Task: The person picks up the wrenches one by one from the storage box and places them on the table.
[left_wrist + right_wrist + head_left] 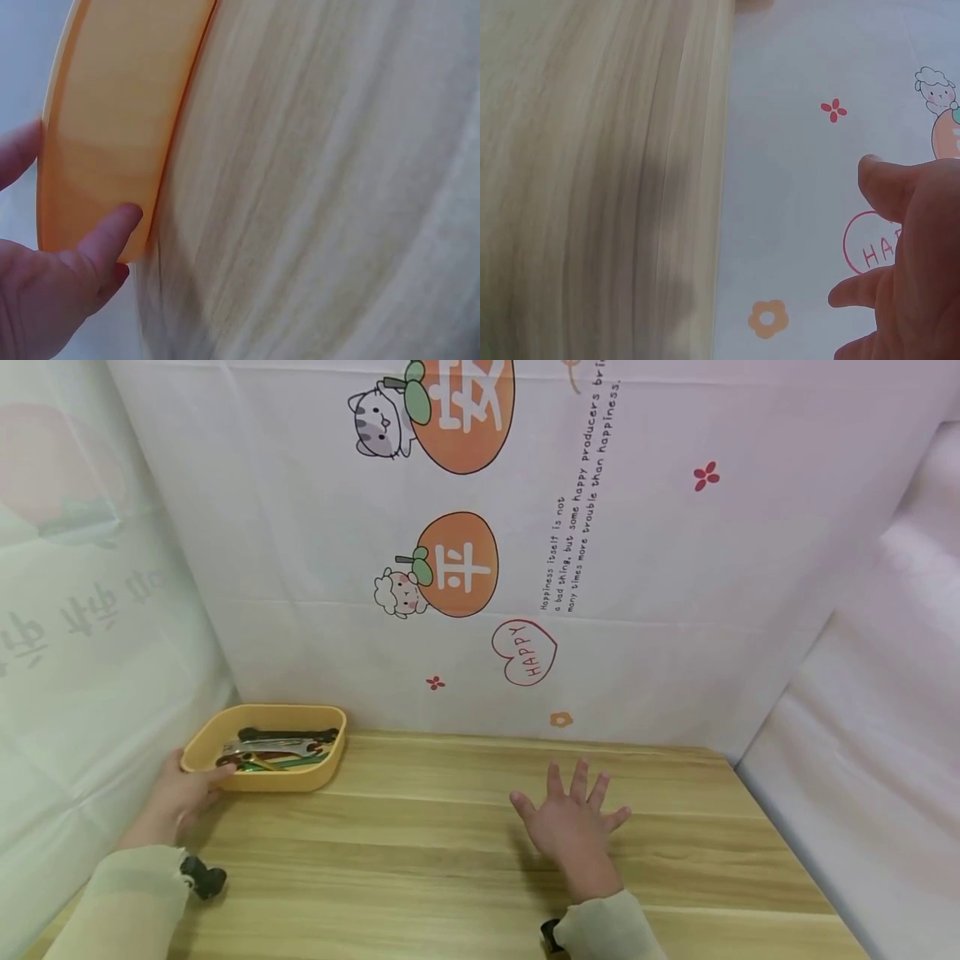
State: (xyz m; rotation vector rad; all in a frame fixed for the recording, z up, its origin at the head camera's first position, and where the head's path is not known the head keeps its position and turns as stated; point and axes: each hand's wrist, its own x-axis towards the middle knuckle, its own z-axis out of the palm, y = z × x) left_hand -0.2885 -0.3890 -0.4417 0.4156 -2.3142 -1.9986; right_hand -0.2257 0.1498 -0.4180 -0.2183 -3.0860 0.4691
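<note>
A yellow plastic bin (285,782) stands at the back left of the wooden table. Inside it lie several tools, among them a silver open-ended wrench (276,747) and a black wrench (288,735); others beneath are partly hidden. My left hand (177,800) grips the bin's left front corner. In the left wrist view, the thumb (112,232) lies against the yellow outer wall (124,112) and another finger touches the rim. Over the right part of the table, my right hand (573,828) is spread wide, holding nothing.
A white printed cloth (637,635) hangs behind the table's back edge. More pale cloth (862,760) hangs along the right side and the left side (90,693). The wooden tabletop (390,860) stretches between the hands.
</note>
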